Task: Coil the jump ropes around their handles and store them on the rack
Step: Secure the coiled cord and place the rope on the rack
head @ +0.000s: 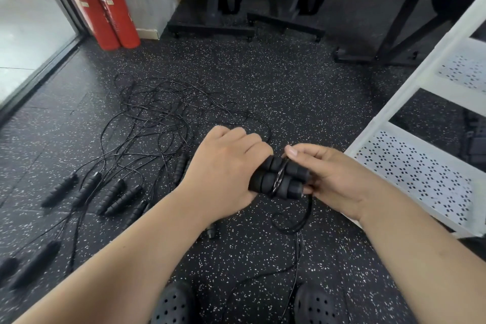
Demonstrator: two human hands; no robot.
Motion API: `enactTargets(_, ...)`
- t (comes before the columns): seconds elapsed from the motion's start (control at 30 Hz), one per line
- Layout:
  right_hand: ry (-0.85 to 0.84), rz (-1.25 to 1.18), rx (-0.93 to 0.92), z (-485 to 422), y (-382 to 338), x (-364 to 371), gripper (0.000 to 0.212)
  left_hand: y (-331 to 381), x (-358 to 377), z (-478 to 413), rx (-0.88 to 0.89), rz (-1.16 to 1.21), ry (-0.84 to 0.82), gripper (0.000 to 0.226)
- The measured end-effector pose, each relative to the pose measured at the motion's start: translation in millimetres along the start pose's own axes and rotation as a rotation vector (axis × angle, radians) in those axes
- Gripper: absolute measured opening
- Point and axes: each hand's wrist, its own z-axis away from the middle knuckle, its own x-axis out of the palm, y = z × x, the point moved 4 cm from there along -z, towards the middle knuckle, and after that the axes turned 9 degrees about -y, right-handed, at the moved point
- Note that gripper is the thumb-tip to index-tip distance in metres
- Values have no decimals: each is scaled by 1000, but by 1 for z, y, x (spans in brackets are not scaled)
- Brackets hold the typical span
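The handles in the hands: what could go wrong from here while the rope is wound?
1. Only a few turns sit around the handles; if the left hand or right hand slackens, they may spring loose.
2. The loose rope trails down to the floor between the shoes; a foot on it could snag the winding.

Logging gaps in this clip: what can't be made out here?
Head view:
Left hand: fingertips hidden under the held handles.
Number of ropes: thin cords overlap in the floor tangle.
Rack: cut off by right edge.
Floor handles bottom left: blurred.
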Motion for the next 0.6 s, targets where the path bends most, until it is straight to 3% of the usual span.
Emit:
enactTargets(0.17,-11,-329,-39,-10,15,19,17,-5,-3,3,-159,56,31,39)
enactTargets(0.33,198,-467,32,-16,33,33,22,0,3,3,-343,69,-77,36)
enactTargets(0.5,270,-126,122,-8,54,65,44,-14,5,1,-563,18,-191,42)
enactTargets(0.6,243,448,20,6,37,78,43,-24,10,4,-624,-71,-278,46)
